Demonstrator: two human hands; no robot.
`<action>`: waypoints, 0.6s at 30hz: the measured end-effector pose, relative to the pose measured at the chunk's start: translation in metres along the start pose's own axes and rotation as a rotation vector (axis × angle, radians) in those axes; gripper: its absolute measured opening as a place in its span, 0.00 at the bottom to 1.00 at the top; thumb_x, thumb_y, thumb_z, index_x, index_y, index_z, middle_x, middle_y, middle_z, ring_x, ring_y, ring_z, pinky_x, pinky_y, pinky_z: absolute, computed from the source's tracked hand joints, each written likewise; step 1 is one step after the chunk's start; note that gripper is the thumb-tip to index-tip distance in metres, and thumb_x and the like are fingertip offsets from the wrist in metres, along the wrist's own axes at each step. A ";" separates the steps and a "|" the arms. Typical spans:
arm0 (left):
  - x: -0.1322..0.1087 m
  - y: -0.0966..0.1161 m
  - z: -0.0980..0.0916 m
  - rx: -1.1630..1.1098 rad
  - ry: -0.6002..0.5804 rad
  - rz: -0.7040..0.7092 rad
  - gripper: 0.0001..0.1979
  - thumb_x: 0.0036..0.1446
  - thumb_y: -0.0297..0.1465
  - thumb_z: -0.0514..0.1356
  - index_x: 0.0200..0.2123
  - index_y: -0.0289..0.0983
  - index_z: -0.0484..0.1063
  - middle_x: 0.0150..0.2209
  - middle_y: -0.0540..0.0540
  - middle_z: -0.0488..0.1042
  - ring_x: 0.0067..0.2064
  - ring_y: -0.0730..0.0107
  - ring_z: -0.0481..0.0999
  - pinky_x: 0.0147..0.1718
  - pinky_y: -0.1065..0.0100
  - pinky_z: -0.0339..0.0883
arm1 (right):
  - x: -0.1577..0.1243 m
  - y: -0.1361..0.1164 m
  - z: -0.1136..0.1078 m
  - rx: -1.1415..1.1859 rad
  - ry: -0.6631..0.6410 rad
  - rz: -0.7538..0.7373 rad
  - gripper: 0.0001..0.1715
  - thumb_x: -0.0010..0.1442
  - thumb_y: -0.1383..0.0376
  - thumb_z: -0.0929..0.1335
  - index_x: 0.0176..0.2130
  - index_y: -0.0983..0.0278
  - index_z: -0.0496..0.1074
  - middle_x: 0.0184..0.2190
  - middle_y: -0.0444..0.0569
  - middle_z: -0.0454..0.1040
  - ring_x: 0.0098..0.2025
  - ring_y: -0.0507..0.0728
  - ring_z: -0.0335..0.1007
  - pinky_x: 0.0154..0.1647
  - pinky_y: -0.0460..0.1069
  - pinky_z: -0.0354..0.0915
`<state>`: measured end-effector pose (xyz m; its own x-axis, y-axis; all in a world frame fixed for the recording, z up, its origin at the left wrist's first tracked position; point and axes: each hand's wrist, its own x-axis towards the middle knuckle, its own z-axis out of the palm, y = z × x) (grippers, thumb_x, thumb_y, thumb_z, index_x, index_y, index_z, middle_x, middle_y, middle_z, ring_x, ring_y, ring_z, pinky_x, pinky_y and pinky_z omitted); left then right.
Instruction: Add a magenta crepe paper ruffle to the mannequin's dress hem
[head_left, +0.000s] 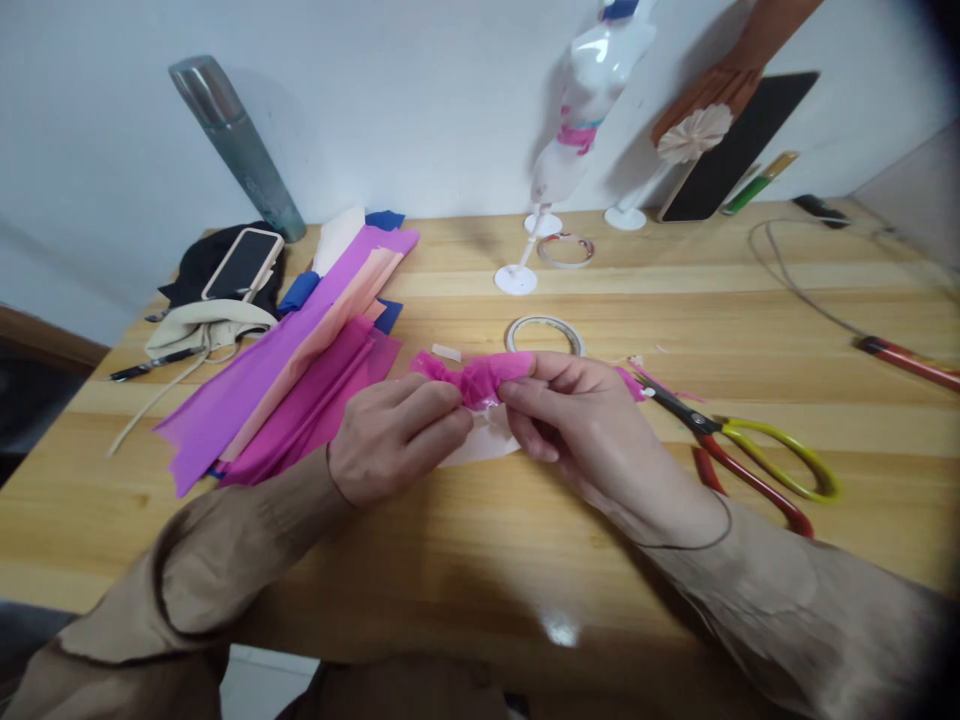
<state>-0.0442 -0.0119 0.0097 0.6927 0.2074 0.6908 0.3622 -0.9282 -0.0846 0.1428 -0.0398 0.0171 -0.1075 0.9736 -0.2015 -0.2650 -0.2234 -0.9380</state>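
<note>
A strip of bright pink crepe or tissue paper (480, 381), gathered into folds, is stretched between my two hands above the table. My left hand (401, 432) pinches its left part, with the fingers curled in. The thumb and forefinger of my right hand (581, 410) grip the right end, the other fingers bent below. Under the hands lies a pale piece of paper (480, 448), partly covered. Just behind them rests a roll of tape (545, 330). Scissors with one yellow and one red handle (709, 425) lie to the right of my right hand, beside pink scraps.
Purple, peach and pink paper sheets (300, 350) are stacked at left. Behind stand a bottle (236, 150), a phone (244, 264) on a dark cloth, a small white mannequin (592, 90), a brown figure with a pleated paper rosette (695, 134) and a dark tablet (739, 150). A cable (795, 290) runs at right.
</note>
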 end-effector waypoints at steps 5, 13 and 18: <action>-0.001 -0.002 -0.001 0.046 0.018 0.054 0.06 0.63 0.23 0.55 0.41 0.33 0.71 0.32 0.47 0.74 0.30 0.73 0.71 0.27 0.70 0.68 | -0.001 0.002 0.000 0.001 -0.002 0.004 0.07 0.51 0.65 0.70 0.25 0.65 0.70 0.10 0.38 0.62 0.12 0.44 0.51 0.13 0.42 0.43; 0.004 0.001 -0.002 0.080 0.026 0.029 0.05 0.61 0.22 0.56 0.35 0.37 0.69 0.28 0.50 0.73 0.26 0.75 0.68 0.22 0.71 0.62 | -0.002 0.002 0.000 -0.023 -0.009 -0.006 0.06 0.51 0.64 0.70 0.31 0.66 0.75 0.10 0.38 0.62 0.12 0.45 0.51 0.13 0.43 0.42; 0.002 0.002 -0.002 0.108 0.016 0.062 0.05 0.61 0.22 0.57 0.34 0.37 0.68 0.26 0.50 0.73 0.25 0.74 0.70 0.22 0.70 0.63 | -0.001 0.002 0.000 -0.019 -0.012 -0.011 0.08 0.52 0.64 0.70 0.33 0.66 0.77 0.10 0.38 0.63 0.12 0.45 0.51 0.13 0.43 0.43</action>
<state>-0.0431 -0.0140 0.0127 0.7062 0.1449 0.6930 0.3844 -0.9005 -0.2034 0.1424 -0.0414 0.0154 -0.1167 0.9752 -0.1881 -0.2477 -0.2120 -0.9453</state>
